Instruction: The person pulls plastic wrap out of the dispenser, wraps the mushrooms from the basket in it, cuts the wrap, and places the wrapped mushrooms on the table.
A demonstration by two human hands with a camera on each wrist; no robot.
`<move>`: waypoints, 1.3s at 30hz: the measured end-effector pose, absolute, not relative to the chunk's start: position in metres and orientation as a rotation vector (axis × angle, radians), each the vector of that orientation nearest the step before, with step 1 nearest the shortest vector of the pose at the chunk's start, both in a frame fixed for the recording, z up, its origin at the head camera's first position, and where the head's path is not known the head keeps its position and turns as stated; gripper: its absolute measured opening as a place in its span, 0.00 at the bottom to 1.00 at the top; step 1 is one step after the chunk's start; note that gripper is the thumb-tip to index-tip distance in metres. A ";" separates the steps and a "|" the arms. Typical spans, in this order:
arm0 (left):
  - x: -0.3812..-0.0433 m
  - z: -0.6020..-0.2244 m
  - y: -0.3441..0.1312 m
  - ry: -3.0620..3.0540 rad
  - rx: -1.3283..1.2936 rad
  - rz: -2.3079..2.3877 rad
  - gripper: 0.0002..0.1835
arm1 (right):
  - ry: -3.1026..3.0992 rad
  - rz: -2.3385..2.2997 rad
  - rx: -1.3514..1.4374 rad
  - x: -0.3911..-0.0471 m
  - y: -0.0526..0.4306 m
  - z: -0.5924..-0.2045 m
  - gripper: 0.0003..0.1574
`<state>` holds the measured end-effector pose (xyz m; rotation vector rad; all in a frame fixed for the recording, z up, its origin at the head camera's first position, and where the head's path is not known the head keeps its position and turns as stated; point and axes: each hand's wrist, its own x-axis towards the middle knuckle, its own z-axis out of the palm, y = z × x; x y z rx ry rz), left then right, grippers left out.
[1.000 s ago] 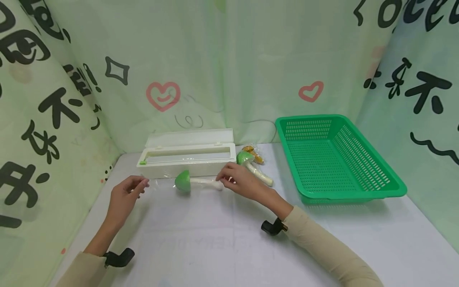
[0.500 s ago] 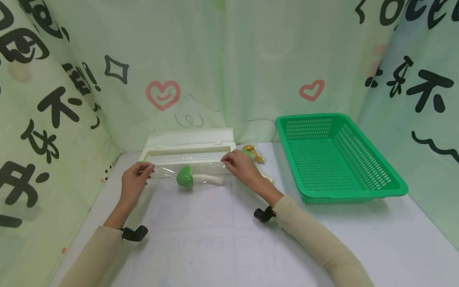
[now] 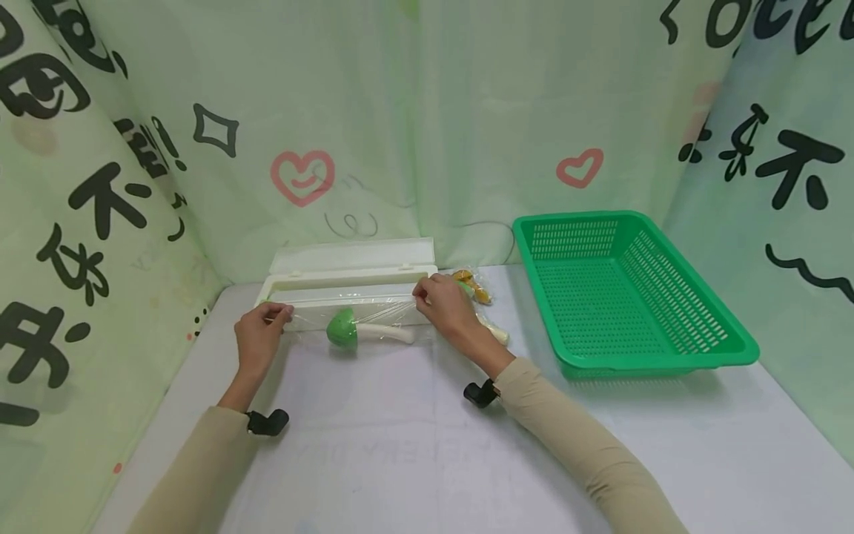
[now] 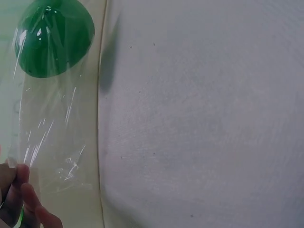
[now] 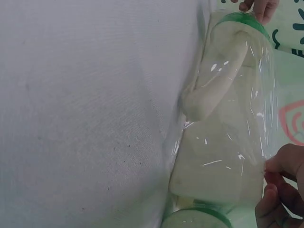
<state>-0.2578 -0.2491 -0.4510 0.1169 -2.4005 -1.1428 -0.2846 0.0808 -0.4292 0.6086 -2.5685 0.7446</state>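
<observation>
My left hand pinches the left edge of a sheet of clear cling film between thumb and fingers. At the other end, my right hand pinches the film's right edge. The film stretches between them over a mushroom-shaped toy with a green cap and white stem, which lies sideways on the table. In the left wrist view, the green cap shows through the wrinkled film. The white stem shows through it in the right wrist view. Right behind the toy stands a long white cling film dispenser, lid raised.
Beside the dispenser, partly behind my right hand, lies a second green-capped toy mushroom. A small orange-yellow thing in clear film lies behind that. A green plastic basket stands at the right; printed curtains enclose the table.
Both hands have moved away from me toward the dispenser, lifting the film's near edge up and back over the toy. The left hand also shifted right. The toy has barely moved.
</observation>
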 end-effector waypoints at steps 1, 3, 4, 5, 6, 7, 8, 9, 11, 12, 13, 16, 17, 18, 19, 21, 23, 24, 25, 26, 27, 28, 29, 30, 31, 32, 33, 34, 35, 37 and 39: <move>-0.258 -0.452 -0.249 -2.397 0.129 -1.121 0.11 | -2.575 0.746 0.604 -0.285 0.080 -0.429 0.04; -0.257 -0.455 -0.249 -2.393 0.154 -1.074 0.11 | -2.593 0.749 0.592 -0.285 0.079 -0.428 0.04; -0.257 -0.456 -0.249 -2.388 0.167 -1.057 0.11 | -2.605 0.752 0.586 -0.285 0.079 -0.428 0.04; -0.257 -0.456 -0.249 -2.382 0.175 -1.047 0.11 | -2.616 0.756 0.581 -0.286 0.079 -0.427 0.04; -0.257 -0.457 -0.249 -2.375 0.179 -1.041 0.11 | -2.628 0.762 0.575 -0.286 0.078 -0.426 0.04; -0.257 -0.457 -0.248 -2.369 0.179 -1.036 0.11 | -2.638 0.767 0.570 -0.286 0.078 -0.425 0.05; -0.257 -0.456 -0.248 -2.362 0.176 -1.033 0.11 | -2.648 0.767 0.568 -0.286 0.078 -0.424 0.05; -0.257 -0.456 -0.247 -2.356 0.177 -1.024 0.12 | -2.659 0.769 0.569 -0.287 0.078 -0.424 0.06; -0.257 -0.455 -0.246 -2.339 0.189 -1.028 0.12 | -2.673 0.759 0.581 -0.287 0.078 -0.422 0.06; -0.257 -0.455 -0.246 -2.332 0.202 -1.032 0.12 | -2.677 0.745 0.594 -0.287 0.078 -0.422 0.06; -0.257 -0.455 -0.246 -2.325 0.215 -1.032 0.13 | -2.681 0.723 0.611 -0.287 0.078 -0.421 0.06; -0.258 -0.455 -0.247 -2.318 0.269 -1.053 0.18 | -2.694 0.664 0.660 -0.287 0.079 -0.420 0.06; -0.259 -0.455 -0.248 -2.325 0.286 -1.061 0.20 | -2.701 0.655 0.670 -0.287 0.080 -0.420 0.07; -0.259 -0.455 -0.249 -2.336 0.305 -1.063 0.23 | -2.711 0.650 0.678 -0.288 0.080 -0.420 0.07; -0.260 -0.455 -0.250 -2.349 0.329 -1.060 0.27 | -2.721 0.650 0.683 -0.288 0.081 -0.419 0.08; -0.261 -0.455 -0.252 -2.371 0.372 -1.065 0.34 | -2.736 0.660 0.695 -0.288 0.081 -0.419 0.09; -0.262 -0.454 -0.256 -2.383 0.395 -1.070 0.41 | -2.742 0.659 0.713 -0.288 0.081 -0.418 0.09; -0.263 -0.454 -0.259 -2.388 0.397 -1.079 0.44 | -2.742 0.654 0.725 -0.289 0.081 -0.417 0.10; -0.264 -0.453 -0.262 -2.396 0.391 -1.096 0.46 | -2.743 0.649 0.736 -0.289 0.082 -0.416 0.10; -0.265 -0.453 -0.265 -2.404 0.378 -1.124 0.48 | -2.747 0.644 0.746 -0.289 0.082 -0.416 0.10; -0.266 -0.454 -0.268 -2.413 0.359 -1.157 0.49 | -2.752 0.643 0.753 -0.289 0.082 -0.415 0.10; -0.267 -0.454 -0.272 -2.429 0.338 -1.191 0.50 | -2.756 0.640 0.761 -0.289 0.083 -0.415 0.10; -0.268 -0.454 -0.275 -2.450 0.314 -1.223 0.50 | -2.765 0.642 0.767 -0.289 0.083 -0.414 0.11; -0.269 -0.454 -0.279 -2.473 0.287 -1.251 0.51 | -2.773 0.647 0.771 -0.290 0.083 -0.414 0.11; -0.270 -0.454 -0.282 -2.496 0.261 -1.276 0.50 | -2.779 0.652 0.775 -0.290 0.083 -0.413 0.11; -0.271 -0.454 -0.285 -2.515 0.233 -1.297 0.50 | -2.786 0.655 0.777 -0.290 0.083 -0.413 0.12; -0.272 -0.454 -0.288 -2.534 0.208 -1.309 0.49 | -2.789 0.660 0.779 -0.290 0.083 -0.413 0.12; -0.273 -0.453 -0.289 -2.552 0.188 -1.313 0.48 | -2.792 0.661 0.780 -0.290 0.083 -0.413 0.12; -0.274 -0.453 -0.291 -2.565 0.176 -1.319 0.48 | -2.793 0.662 0.780 -0.291 0.083 -0.413 0.12; -0.276 -0.452 -0.292 -2.589 0.176 -1.315 0.46 | -2.792 0.668 0.783 -0.291 0.084 -0.413 0.12; -0.278 -0.451 -0.292 -2.608 0.196 -1.293 0.46 | -2.794 0.674 0.784 -0.291 0.085 -0.413 0.11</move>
